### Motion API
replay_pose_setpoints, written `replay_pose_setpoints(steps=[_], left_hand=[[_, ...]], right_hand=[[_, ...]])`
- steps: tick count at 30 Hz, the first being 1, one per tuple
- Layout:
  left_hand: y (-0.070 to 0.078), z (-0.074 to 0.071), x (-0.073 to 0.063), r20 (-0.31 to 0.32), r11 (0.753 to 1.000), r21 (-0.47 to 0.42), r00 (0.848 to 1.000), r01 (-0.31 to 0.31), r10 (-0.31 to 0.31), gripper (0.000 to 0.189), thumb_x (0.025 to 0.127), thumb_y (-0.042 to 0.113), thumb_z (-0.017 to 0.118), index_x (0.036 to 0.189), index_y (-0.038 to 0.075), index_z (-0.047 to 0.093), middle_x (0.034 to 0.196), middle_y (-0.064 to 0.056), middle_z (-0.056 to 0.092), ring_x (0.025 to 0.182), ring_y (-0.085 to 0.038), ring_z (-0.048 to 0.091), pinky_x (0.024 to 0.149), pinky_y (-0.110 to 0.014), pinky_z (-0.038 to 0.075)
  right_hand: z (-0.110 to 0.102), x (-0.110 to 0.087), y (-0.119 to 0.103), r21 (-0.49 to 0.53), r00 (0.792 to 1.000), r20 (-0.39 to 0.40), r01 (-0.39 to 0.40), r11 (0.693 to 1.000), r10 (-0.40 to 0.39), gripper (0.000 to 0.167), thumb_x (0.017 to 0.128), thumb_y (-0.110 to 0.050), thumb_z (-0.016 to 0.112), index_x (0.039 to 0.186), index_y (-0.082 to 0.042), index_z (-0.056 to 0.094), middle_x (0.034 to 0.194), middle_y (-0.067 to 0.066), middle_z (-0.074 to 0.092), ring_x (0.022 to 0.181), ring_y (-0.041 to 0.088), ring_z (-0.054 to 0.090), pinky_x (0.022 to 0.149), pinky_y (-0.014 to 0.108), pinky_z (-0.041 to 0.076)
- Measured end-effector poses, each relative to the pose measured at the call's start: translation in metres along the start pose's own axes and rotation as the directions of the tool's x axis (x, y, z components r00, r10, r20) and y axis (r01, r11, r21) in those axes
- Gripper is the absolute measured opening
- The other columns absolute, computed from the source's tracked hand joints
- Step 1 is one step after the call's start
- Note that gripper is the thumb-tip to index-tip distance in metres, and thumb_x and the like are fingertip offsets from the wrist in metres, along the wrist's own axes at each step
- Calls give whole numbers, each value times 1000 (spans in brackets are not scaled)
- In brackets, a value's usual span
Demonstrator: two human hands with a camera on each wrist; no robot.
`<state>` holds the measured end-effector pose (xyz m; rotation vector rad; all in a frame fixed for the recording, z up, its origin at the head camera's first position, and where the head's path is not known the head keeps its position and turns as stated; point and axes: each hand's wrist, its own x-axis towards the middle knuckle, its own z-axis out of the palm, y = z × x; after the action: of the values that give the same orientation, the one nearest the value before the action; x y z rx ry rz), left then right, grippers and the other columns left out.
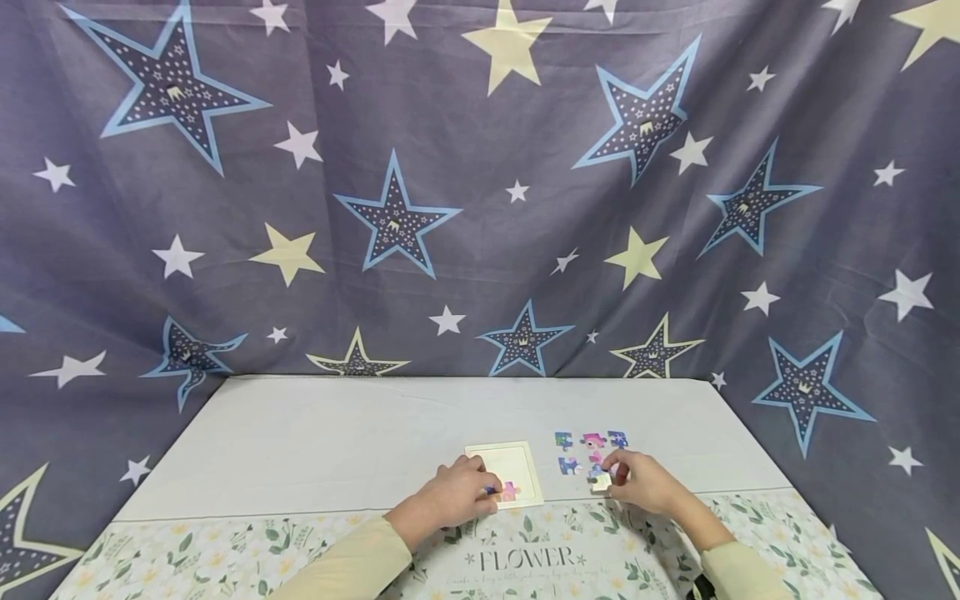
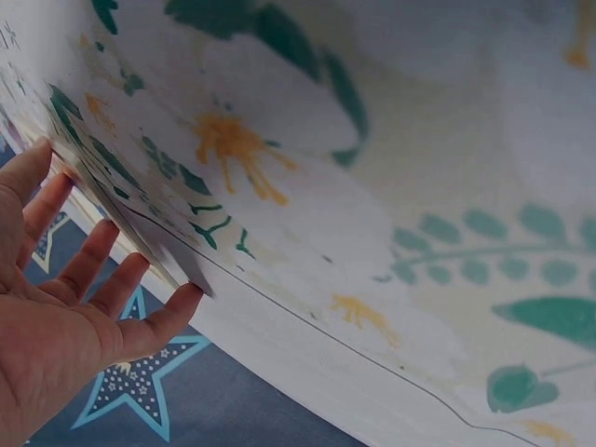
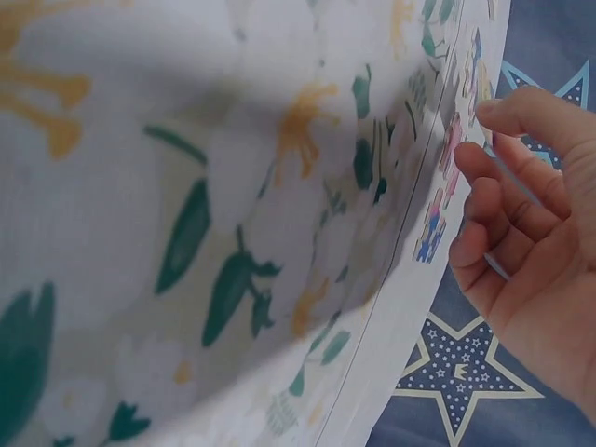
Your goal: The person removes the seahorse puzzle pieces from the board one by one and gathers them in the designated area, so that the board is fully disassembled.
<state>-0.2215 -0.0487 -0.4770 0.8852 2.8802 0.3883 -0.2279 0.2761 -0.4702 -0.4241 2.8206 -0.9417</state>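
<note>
A cream puzzle tray (image 1: 504, 451) lies flat in front of me, with a pink puzzle piece (image 1: 511, 491) along its near side. My left hand (image 1: 457, 492) rests over the tray's near left corner, its fingers spread along the edge and partly hiding a blue and orange piece. In the left wrist view those fingertips touch the tray's rim (image 2: 140, 244). To the right, my right hand (image 1: 643, 482) pinches a pale-looking puzzle piece (image 1: 601, 482) between thumb and forefinger, beside the loose pieces. Its other fingers curl inward in the right wrist view.
Several loose pieces lie right of the tray, among them a pink one (image 1: 592, 440), a dark blue one (image 1: 618, 438) and a blue one (image 1: 568, 466). A floral cloth (image 1: 525, 533) covers the table's near part. Behind hangs a star-patterned curtain (image 1: 480, 250).
</note>
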Motion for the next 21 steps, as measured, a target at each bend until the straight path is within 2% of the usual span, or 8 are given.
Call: replay_pose_setpoints(steps=[21], left_hand=[[-1,1,0,-3,1000,7,1000,5,-5,30,87,42,60,114,29,65,102,5,54,88,-9,44,80,-46,46]], right_hand=[[-10,-10,14,-34,1000,9,-27,999,27,29,77,-5,69,104,-2,59,75,2,54,64,14,47,55,25,39]])
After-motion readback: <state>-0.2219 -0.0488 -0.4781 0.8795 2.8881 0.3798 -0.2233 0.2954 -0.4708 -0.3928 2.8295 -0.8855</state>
